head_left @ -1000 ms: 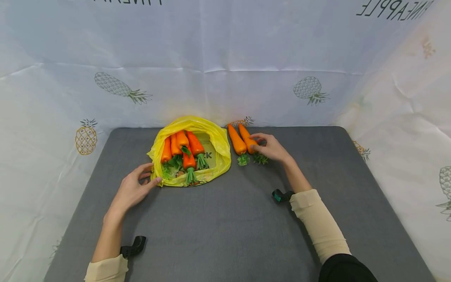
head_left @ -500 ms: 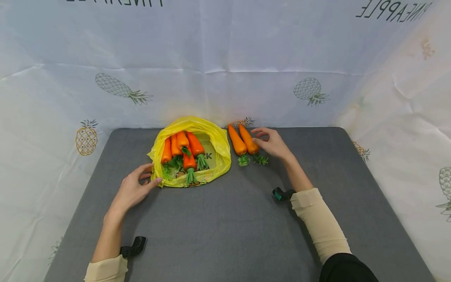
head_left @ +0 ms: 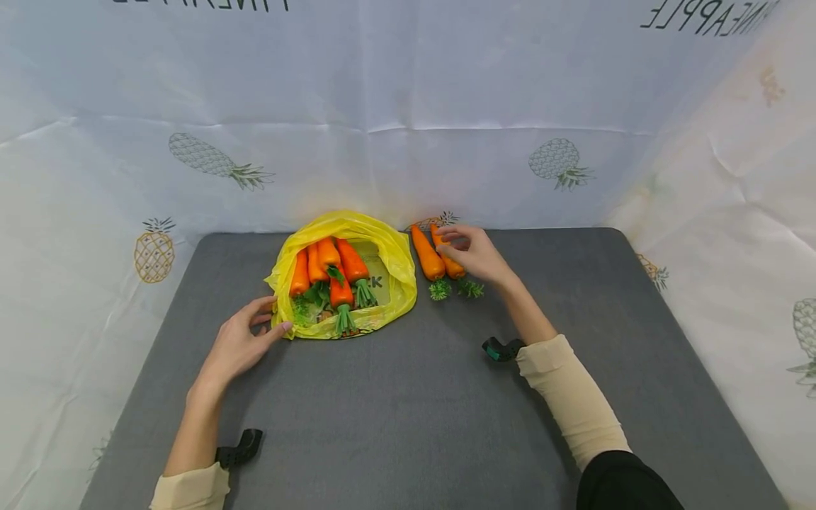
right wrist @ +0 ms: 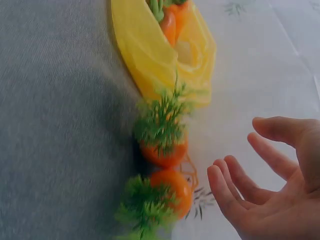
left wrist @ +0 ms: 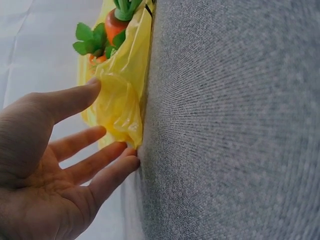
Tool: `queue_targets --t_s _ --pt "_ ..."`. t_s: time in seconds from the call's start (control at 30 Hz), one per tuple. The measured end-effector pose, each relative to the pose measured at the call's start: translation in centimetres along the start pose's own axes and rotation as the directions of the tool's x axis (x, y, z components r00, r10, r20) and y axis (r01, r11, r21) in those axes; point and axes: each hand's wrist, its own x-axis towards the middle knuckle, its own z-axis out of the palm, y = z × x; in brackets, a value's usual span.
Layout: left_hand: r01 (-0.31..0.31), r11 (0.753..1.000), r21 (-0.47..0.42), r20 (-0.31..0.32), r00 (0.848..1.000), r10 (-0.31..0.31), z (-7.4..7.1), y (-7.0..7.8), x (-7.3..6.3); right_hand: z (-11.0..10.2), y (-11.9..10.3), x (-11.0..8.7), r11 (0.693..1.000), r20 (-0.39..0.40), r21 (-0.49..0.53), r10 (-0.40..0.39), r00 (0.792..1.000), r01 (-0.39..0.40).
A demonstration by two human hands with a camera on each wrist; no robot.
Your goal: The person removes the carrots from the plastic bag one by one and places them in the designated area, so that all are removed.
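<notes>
A yellow plastic bag (head_left: 403,273) lies on the table with its mouth toward me, and several orange carrots (head_left: 353,261) with green tops are inside. My left hand (head_left: 239,347) is at the bag's left edge; in the left wrist view its thumb and fingers (left wrist: 75,101) are spread and seem to touch the plastic without gripping it. To the right of the bag lie two more carrots side by side, a left one (head_left: 427,253) and a right one (head_left: 455,269). Over the right carrot hovers my right hand (head_left: 479,256), thumb and fingers parted around air, as the right wrist view (right wrist: 285,185) confirms.
The grey table (head_left: 408,418) ends at the back against a white cloth (head_left: 408,170) printed with pineapples. Black wrist mounts sit on both forearms, the left one (head_left: 241,448) and the right one (head_left: 503,349).
My right hand, at the right carrot a second ago, has lifted off it and shifted slightly left and toward the back. The left hand, bag and carrots stay in place.
</notes>
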Motion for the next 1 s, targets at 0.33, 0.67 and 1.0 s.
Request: queue_targets --t_s 0.33,0.67,1.0 --pt "0.002 1.000 -0.008 -0.002 1.000 -0.002 -0.1 0.1 0.0 2.8 -2.6 1.2 0.995 0.049 0.007 -0.097 0.994 0.097" --pt "0.006 1.000 -0.007 -0.009 1.000 -0.006 -0.1 0.2 -0.1 6.0 -4.1 2.9 0.990 0.130 0.016 -0.140 0.982 0.139" --pt "-0.002 1.000 -0.012 -0.005 1.000 0.002 -0.1 0.2 0.0 8.9 -4.2 4.3 0.988 0.209 0.043 -0.153 0.966 0.147"
